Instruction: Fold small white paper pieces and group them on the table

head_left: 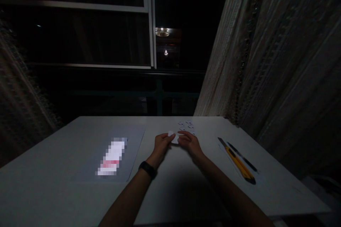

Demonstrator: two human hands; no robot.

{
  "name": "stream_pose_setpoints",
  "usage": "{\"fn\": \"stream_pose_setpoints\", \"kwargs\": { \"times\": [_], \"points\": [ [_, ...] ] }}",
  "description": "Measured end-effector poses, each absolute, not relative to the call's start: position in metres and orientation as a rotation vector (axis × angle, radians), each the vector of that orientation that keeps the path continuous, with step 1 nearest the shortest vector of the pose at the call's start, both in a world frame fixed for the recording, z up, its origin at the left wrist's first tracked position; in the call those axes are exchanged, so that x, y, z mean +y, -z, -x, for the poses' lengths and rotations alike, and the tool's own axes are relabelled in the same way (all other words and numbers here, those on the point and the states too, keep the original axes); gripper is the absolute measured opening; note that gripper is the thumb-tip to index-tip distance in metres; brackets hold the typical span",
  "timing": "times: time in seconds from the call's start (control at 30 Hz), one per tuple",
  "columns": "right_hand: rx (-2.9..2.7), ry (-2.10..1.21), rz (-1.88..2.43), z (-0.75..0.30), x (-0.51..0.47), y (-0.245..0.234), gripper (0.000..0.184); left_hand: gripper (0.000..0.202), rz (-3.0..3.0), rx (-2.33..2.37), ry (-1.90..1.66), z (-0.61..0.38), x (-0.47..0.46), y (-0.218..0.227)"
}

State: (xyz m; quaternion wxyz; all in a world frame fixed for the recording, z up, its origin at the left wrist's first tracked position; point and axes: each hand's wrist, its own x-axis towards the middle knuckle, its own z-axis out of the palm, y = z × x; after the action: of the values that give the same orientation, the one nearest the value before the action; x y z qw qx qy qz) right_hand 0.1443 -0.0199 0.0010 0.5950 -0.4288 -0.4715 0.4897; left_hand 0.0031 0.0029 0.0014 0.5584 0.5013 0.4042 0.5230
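Note:
Between my two hands is a small white piece of paper (175, 139), held up just above the table. My left hand (162, 145), with a black band on its wrist, pinches the paper's left side between thumb and fingers. On the right side of it, my right hand (189, 142) has its fingers closed on the paper too. Just beyond my right hand lie several small white paper pieces (188, 123) with dark marks, in rows. My fingers hide part of the held paper.
A yellow utility knife (238, 164) and a black pen (243, 157) lie at the right on the white table (53, 170). At the left, a bright pixelated phone-like rectangle (112, 156) rests on a large paper sheet (134, 149). Curtains (221, 60) hang beside a dark window.

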Motion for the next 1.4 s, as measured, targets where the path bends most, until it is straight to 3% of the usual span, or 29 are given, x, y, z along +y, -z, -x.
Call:
{"fn": "stream_pose_setpoints", "kwargs": {
  "times": [0.07,0.33,1.07,1.2,1.33,1.4],
  "points": [
    [-1.271,-1.157,0.903,-0.15,-0.019,-0.005,0.041,0.029,-1.181,0.921,-1.183,0.002,0.006,0.0],
    [-1.705,-1.179,0.683,-0.161,-0.017,-0.004,0.033,0.022,-1.077,0.865,-0.981,0.005,0.005,-0.002],
    [-1.568,-1.215,0.724,-0.152,-0.015,0.003,0.021,0.029,-1.069,0.88,-0.985,0.007,0.002,-0.002],
    [-1.469,-1.213,0.825,-0.154,-0.013,0.006,0.021,0.034,-1.069,0.843,-1.011,0.007,-0.002,-0.006],
    [-1.207,-1.289,1.0,-0.157,-0.011,0.005,0.028,0.056,-1.05,0.764,-1.09,0.004,-0.003,-0.011],
    [-1.101,-1.36,1.046,-0.158,-0.011,0.004,0.032,0.053,-1.134,0.731,-1.094,0.002,-0.002,-0.01]
  ]
}}
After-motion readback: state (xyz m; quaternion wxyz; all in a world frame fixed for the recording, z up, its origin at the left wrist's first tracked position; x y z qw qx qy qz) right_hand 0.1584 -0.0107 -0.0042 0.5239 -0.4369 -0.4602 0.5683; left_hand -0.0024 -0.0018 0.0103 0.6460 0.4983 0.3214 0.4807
